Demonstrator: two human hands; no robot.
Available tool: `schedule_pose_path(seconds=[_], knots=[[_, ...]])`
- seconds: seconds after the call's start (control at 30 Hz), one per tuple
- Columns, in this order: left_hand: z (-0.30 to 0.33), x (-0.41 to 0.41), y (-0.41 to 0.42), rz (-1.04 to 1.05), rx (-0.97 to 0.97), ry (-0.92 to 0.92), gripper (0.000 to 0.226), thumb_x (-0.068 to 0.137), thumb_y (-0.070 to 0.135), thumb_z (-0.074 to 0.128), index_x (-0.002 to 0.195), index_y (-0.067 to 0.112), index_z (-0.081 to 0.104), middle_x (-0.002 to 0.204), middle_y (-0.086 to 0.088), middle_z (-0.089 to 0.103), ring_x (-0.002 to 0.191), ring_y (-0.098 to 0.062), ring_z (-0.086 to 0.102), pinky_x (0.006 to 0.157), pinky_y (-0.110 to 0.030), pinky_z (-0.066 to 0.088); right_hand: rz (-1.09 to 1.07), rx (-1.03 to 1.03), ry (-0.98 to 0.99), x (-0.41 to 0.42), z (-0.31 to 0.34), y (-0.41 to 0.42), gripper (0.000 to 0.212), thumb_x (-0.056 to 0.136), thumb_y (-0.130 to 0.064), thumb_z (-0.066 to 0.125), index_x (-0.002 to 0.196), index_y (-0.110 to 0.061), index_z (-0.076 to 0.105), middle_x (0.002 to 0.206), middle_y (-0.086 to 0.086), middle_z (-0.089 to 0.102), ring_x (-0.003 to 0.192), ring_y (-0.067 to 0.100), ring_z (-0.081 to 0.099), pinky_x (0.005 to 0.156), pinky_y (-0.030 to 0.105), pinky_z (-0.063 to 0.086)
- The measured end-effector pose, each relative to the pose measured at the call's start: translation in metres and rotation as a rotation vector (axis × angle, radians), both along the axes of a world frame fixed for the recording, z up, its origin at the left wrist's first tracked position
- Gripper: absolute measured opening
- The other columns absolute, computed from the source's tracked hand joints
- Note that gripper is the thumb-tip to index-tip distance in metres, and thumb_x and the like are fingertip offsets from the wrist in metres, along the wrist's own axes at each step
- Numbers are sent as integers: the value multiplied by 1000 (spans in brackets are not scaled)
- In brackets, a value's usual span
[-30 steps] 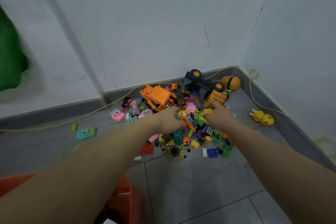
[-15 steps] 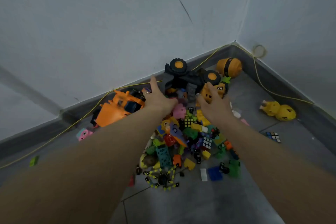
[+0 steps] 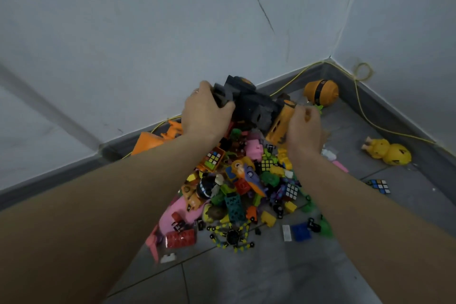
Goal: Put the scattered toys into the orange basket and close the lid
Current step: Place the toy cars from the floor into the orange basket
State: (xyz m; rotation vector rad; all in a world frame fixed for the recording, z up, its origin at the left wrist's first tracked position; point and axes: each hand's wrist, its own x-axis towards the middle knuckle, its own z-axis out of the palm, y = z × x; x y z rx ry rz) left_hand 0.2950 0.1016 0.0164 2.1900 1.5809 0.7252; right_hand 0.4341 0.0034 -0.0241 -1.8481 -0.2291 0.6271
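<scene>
Both hands clamped the black-and-orange toy truck (image 3: 254, 108) near the floor's far corner: left hand (image 3: 204, 113) gripped its rear, right hand (image 3: 302, 128) its cab.

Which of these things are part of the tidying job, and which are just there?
Part of the job:
- toy truck, gripped by left hand and right hand
- toy pile
- yellow duck
- orange mixer drum

Just there:
- yellow cable
- wall
</scene>
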Motion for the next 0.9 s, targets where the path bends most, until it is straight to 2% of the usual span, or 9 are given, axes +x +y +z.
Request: schedule_pose_path(seconds=[0.13,0.2,0.27,0.4,0.53,0.6,0.67,0.77,0.9], knots=[[59,-17,-11,53,138,18,32,87,41,57,93,14,42,97,-8,57,97,-31,54,66,-39,42,-6,21,31,-27,35,-9,41,102,-42,28,110,-16,59,127,14,53,107,30,50,89,40,36],[98,-27,-18,45,194,36,32,87,41,56,94,14,41,95,-7,55,91,-28,52,66,-34,34,-26,80,-5,-42,58,-18,35,103,-39,29,89,-18,54,94,6,57,83,23,52,74,37,36],[145,-43,-25,60,217,30,32,87,43,54,97,14,46,92,-3,52,84,-23,48,66,-31,33,-53,134,-93,-49,90,-28,32,104,-35,30,92,-14,52,78,0,49,71,22,45,60,34,31],[228,-109,-44,84,205,-81,31,80,47,51,83,16,50,78,2,53,69,-18,52,58,-28,40,24,287,36,-78,164,-37,47,96,-48,33,123,-15,52,104,0,52,95,22,51,83,30,37],[266,-211,-70,174,93,-201,39,69,42,55,82,7,64,72,-2,61,64,-21,63,63,-36,58,287,288,174,-120,191,-35,72,70,-71,36,129,-34,53,132,-2,61,116,26,61,101,52,45],[272,-262,-82,214,-21,-230,35,70,36,60,83,5,68,73,-5,65,62,-21,66,66,-37,63,461,284,191,-170,225,-55,61,85,-70,33,119,-27,59,127,8,66,110,33,67,96,55,50],[274,-307,-94,246,-145,-213,25,76,32,63,83,8,67,73,-4,67,55,-16,65,56,-28,59,642,279,216,-210,240,-64,58,96,-63,26,110,-21,63,111,12,72,99,32,71,90,49,54],[269,-371,-117,304,-346,-112,19,85,28,61,83,10,65,55,3,63,40,-7,58,49,-19,51,905,198,183,-263,237,-82,57,100,-58,24,97,-18,65,81,7,69,76,24,68,74,35,53],[234,-446,-146,353,-554,43,21,87,28,63,87,6,64,49,1,54,40,-13,51,47,-21,50,1213,-22,287,-331,197,-117,49,99,-53,34,77,-18,61,68,5,62,63,21,60,67,31,47]])
